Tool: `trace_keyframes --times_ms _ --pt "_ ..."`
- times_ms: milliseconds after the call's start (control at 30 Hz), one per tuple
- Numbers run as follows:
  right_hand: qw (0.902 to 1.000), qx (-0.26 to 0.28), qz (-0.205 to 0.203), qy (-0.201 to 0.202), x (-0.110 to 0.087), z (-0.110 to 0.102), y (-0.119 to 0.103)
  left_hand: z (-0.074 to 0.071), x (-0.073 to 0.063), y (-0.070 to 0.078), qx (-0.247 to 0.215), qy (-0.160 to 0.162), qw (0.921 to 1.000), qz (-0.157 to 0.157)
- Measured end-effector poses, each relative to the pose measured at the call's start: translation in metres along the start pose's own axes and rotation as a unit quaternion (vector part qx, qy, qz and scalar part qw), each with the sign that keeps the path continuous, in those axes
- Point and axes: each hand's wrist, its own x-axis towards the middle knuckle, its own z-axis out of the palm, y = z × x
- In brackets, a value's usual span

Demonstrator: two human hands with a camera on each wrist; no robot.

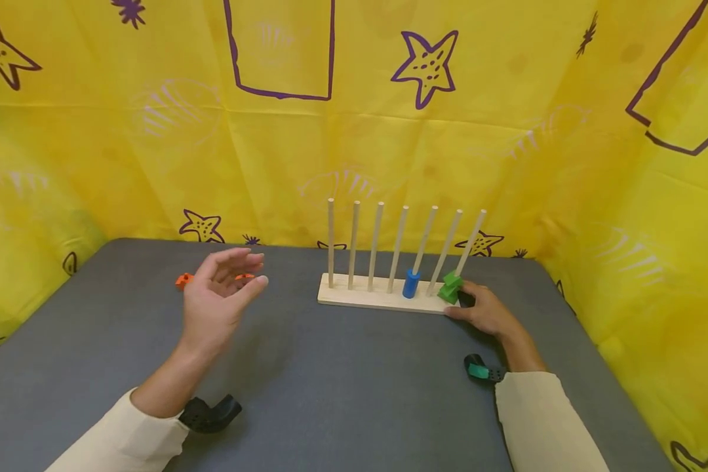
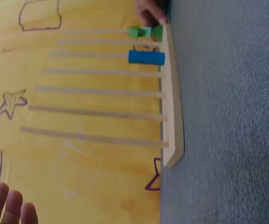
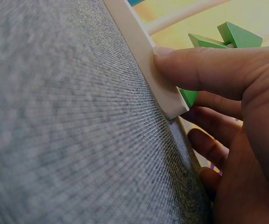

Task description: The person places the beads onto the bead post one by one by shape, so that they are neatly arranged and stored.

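Observation:
A wooden peg stand (image 1: 360, 298) with several upright dowels rests on the grey table. Green triangular blocks (image 1: 450, 287) are threaded low on its rightmost dowel, turned at different angles. On the third dowel from the right sits a blue cylinder (image 1: 411, 284). My right hand (image 1: 486, 308) grips the right end of the base, thumb (image 3: 186, 67) along the front edge and fingers behind. Raised over the table at the left, my left hand (image 1: 215, 298) holds nothing, its fingers loosely bent. Behind it lie orange pieces (image 1: 184, 280), partly hidden by the hand.
The grey tabletop (image 1: 354, 387) extends in front of the stand. A yellow cloth (image 1: 283, 151) with purple starfish drawings hangs close behind the table and along both sides. Black wrist devices (image 1: 210, 414) show at both sleeves.

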Motion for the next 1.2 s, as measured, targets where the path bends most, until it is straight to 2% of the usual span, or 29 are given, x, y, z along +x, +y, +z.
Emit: trace_keyframes --times_ms 100,167,233,400,633,900,1000,1100,1200 --pt "1.0000 -0.003 -0.004 0.002 0.000 0.000 0.000 -0.009 0.000 -0.002 -0.043 0.025 0.9988 -0.001" --pt "1.0000 -0.005 -0.005 0.003 0.000 0.000 -0.001 -0.014 0.001 -0.004 -0.051 0.039 0.9979 -0.003" --pt "1.0000 -0.004 -0.006 0.003 0.000 0.000 -0.001 -0.020 0.003 -0.008 -0.036 0.049 0.9982 -0.004" --pt "1.0000 0.000 0.001 0.004 0.000 -0.001 -0.001 -0.036 0.007 -0.027 0.042 0.076 0.9960 -0.020" --pt "1.0000 0.004 0.003 -0.001 0.001 0.001 0.001 -0.053 0.006 -0.055 0.067 0.108 0.9903 -0.055" --pt "1.0000 0.001 -0.001 -0.004 0.002 0.003 0.001 -0.065 0.002 -0.074 0.105 0.130 0.9811 -0.097" --pt "1.0000 0.003 0.002 -0.001 0.003 0.003 0.002 -0.070 0.000 -0.081 0.167 0.107 0.9720 -0.127" --pt "1.0000 0.004 0.005 -0.002 0.003 0.001 0.003 -0.075 -0.003 -0.090 0.230 0.056 0.9595 -0.153" --pt "0.9999 0.004 0.010 -0.004 0.002 0.000 0.003 -0.079 -0.006 -0.097 0.279 0.012 0.9459 -0.165"
